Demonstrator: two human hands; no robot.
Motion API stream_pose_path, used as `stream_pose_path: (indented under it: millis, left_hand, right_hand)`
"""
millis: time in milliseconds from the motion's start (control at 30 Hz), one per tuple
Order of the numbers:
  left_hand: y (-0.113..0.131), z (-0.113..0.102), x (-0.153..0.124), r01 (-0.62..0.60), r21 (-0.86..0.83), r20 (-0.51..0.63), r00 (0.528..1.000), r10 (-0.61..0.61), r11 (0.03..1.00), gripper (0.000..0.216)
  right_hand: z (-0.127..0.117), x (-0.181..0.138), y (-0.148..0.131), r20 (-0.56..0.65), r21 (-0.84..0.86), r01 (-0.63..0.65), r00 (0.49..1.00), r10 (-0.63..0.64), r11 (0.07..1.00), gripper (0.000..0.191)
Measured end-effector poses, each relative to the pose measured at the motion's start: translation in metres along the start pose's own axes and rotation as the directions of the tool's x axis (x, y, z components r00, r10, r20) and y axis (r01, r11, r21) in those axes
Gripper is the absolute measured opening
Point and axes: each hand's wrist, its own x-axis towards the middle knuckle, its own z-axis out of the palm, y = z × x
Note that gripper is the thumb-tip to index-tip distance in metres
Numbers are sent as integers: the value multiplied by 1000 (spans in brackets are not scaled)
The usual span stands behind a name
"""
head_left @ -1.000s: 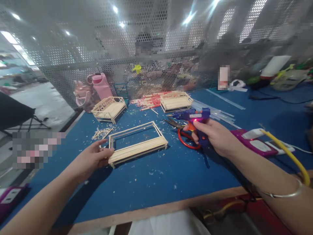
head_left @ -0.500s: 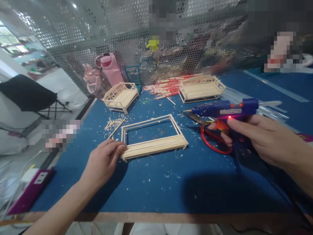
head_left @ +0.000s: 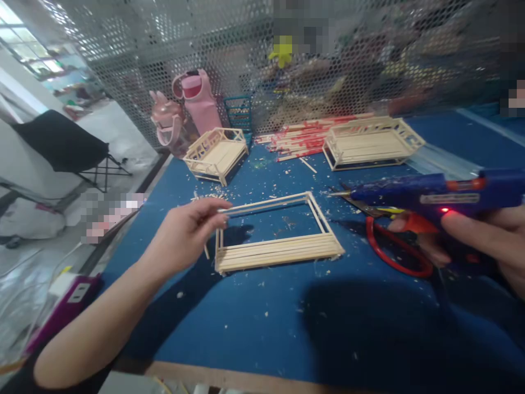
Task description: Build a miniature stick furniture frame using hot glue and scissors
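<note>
A small frame of thin wooden sticks lies on the blue tabletop, with several slats side by side along its near edge. My left hand is at its far left corner, thumb and fingers pinched together; whether they grip the rail or some small bit is unclear. In my right hand is a blue glue gun, its red light lit and a finger on the orange trigger. The nozzle points left, beyond the frame's right side. Red-handled scissors lie under the gun, partly hidden.
Two stick-built miniature benches stand farther back. Between them lies a pile of red-and-wood sticks. A pink bottle holder leans by a perforated metal screen. Wood scraps dot the table; a purple power strip is at left.
My left hand has moved from the frame's near slats to its far left corner. The view has turned left, shifting the scene rightward. The glue gun stays in my right hand.
</note>
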Motion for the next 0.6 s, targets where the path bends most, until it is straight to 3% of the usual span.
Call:
stream_pose_path:
  millis: [67, 167, 367, 467, 600]
  left_hand:
    - [15, 11, 16, -124, 41, 204, 972, 113, 991, 23]
    - [36, 29, 25, -214, 75, 369, 913, 172, 974, 28]
    - [49, 54, 4, -325, 230, 406, 889, 213, 917, 69]
    - [47, 62, -2, -364, 313, 384, 893, 234, 877, 60]
    - [47, 67, -1, -373, 329, 462, 865, 197, 867, 32]
  right_hand:
    - [1, -2, -12, 60, -62, 6, 998, -2, 998, 59]
    - [0, -9, -19, 11, -178, -23, 1000, 25, 984, 62]
    - [-16, -20, -7, 78, -320, -24, 996, 51, 947, 46]
    - [-20, -21, -5, 104, -328, -18, 993, 54, 945, 42]
    - [-20, -19, -6, 134, -321, 16, 991, 28, 947, 43]
